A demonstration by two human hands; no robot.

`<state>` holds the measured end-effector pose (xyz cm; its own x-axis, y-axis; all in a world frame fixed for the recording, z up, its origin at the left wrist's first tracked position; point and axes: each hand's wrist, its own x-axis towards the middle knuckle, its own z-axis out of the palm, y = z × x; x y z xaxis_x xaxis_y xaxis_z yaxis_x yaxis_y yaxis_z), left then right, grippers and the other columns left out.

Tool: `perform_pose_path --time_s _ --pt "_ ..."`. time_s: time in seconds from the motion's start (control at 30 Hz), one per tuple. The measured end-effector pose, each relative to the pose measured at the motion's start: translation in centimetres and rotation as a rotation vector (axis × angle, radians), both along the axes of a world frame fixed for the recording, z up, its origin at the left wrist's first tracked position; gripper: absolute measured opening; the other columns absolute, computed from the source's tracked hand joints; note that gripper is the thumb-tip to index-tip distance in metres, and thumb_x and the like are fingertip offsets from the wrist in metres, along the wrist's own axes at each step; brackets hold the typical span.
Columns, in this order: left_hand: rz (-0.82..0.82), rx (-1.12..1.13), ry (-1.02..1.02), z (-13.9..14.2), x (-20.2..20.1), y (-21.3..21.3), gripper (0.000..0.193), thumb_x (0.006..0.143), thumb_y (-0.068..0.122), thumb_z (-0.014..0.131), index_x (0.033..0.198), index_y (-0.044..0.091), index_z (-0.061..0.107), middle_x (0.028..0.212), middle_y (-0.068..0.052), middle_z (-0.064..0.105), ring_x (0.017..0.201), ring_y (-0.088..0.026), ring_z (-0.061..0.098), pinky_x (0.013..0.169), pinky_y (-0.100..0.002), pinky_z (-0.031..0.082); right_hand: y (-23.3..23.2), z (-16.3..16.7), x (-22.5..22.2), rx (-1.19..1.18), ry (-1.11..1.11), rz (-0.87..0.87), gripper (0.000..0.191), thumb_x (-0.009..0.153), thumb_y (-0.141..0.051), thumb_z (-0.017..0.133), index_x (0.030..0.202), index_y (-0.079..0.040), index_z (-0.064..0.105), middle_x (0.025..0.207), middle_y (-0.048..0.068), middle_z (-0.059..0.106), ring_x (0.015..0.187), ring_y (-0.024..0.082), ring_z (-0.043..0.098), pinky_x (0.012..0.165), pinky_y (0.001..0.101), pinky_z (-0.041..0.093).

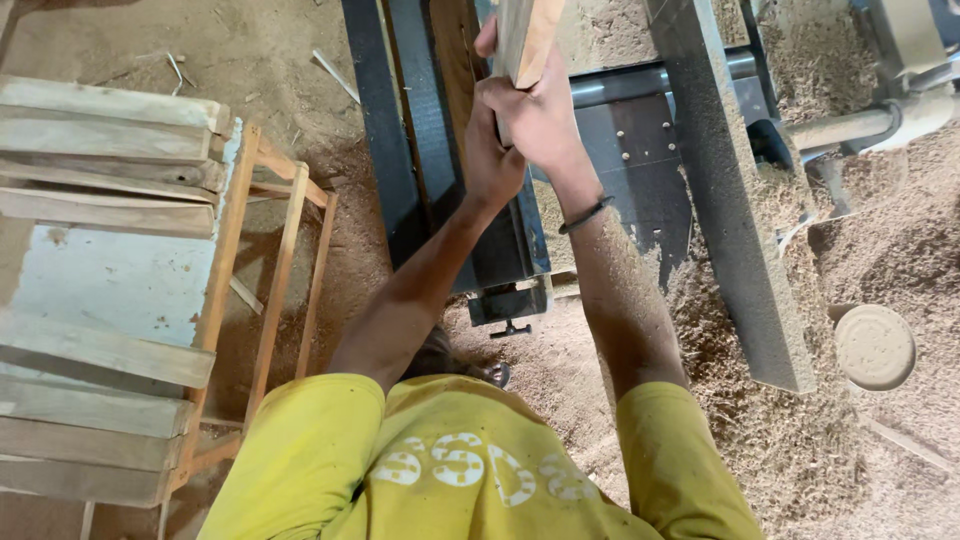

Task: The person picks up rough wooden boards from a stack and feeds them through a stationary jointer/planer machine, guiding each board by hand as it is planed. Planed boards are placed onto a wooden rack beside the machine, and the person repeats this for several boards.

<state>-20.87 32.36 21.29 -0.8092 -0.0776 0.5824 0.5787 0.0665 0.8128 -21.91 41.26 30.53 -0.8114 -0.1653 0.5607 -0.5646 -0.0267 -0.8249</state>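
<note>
A wooden board [524, 38] is being gripped by both hands, left hand [490, 160] and right hand [540, 115], fingers wrapped tight, and is best being kept square over the machine table [640, 150].

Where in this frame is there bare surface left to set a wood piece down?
The pale table top is bare between the upper stack of planks and the lower stack. The dark machine bed right of both hands is open but dusty. Sawdust heaps crowd the right side. The left hand and right hand grip a wood piece.

Both hands [515, 125] raised together, fingers clenched, arms outstretched.
</note>
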Motion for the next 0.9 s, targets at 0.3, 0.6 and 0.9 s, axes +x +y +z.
perform_pose_path --time_s 0.3,0.6,0.9 --pt "-0.023 0.064 0.028 -1.5 -5.0 0.1 0.039 0.091 0.009 0.061 0.128 0.003 0.054 0.122 -0.011 0.061 0.118 -0.023 0.063 0.103 -0.034 0.050 -0.1 0.0 -4.2 0.056 0.079 0.035 0.042 0.081 0.012 0.054 0.119 -0.005 0.056 0.108 0.003 0.052 0.105 0.016 0.054 0.099 0.0297 0.047" --pt "-0.001 0.098 0.050 -1.9 -8.5 -0.3 0.040 0.094 0.014 0.061 0.132 0.002 0.056 0.125 -0.009 0.064 0.115 -0.019 0.065 0.099 -0.031 0.051 -0.4 -0.7 -7.5 0.017 0.065 0.056 0.043 0.087 0.012 0.053 0.126 -0.006 0.053 0.116 0.004 0.053 0.110 0.015 0.055 0.101 0.0279 0.047" --pt "0.031 0.090 0.035 -1.7 -11.7 -0.7 0.035 0.094 0.015 0.062 0.127 0.004 0.058 0.119 -0.011 0.064 0.106 -0.019 0.067 0.091 -0.029 0.053 -0.7 -1.8 -11.1 -0.019 0.018 0.070 0.045 0.086 0.013 0.052 0.127 -0.005 0.054 0.118 0.003 0.056 0.114 0.016 0.056 0.103 0.0286 0.048"
